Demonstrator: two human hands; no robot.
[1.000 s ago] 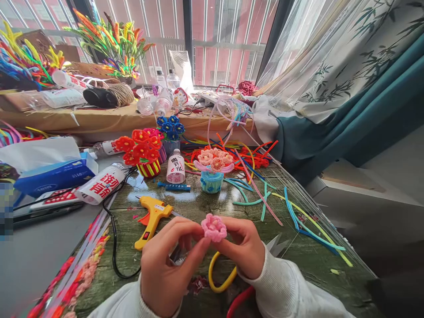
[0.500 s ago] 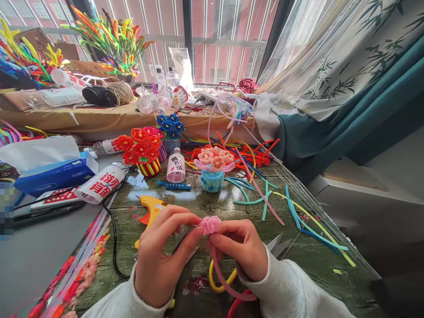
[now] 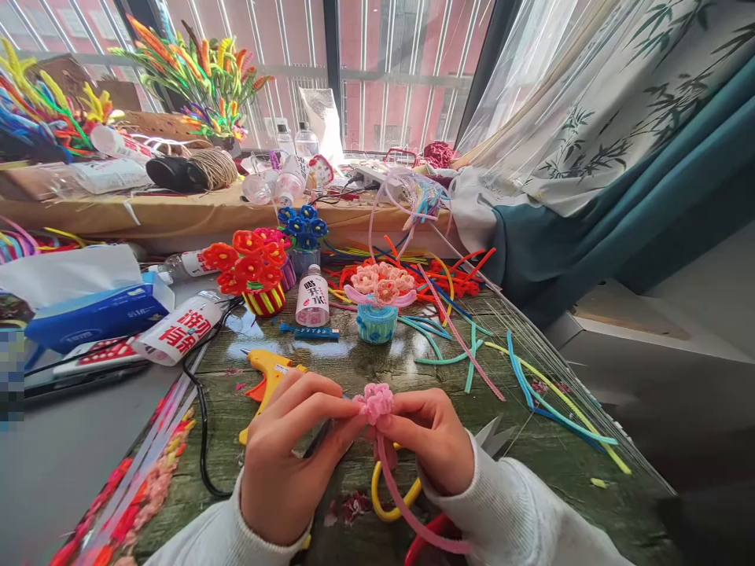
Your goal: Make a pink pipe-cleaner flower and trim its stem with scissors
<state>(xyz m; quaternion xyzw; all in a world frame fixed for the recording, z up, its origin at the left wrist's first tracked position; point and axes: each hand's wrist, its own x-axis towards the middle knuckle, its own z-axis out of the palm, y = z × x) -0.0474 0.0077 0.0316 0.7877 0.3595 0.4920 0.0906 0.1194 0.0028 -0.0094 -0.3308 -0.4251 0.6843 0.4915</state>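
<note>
Between both hands is a small pink pipe-cleaner flower (image 3: 376,404), its petals bunched in loops. My left hand (image 3: 298,452) pinches its left edge between thumb and forefinger. From the right, my right hand (image 3: 435,440) grips its other side with thumb and forefinger. A long pink pipe cleaner (image 3: 401,503) hangs below the flower and curves toward my right wrist. Beneath the right hand lie scissors with yellow-and-red handles (image 3: 386,511), their blades (image 3: 494,436) showing past the right wrist. A yellow glue gun (image 3: 268,376) rests just behind my left hand.
A blue pot of pink flowers (image 3: 378,322) stands ahead, with a striped pot of red flowers (image 3: 264,299) and a bottle (image 3: 313,297) to its left. Loose pipe cleaners (image 3: 472,354) spread over the right side. A black cord (image 3: 204,424) runs down the left.
The pink flower has turned in my fingers, so its petal loops face more toward me. Its hanging pipe cleaner has swung slightly to the right.
</note>
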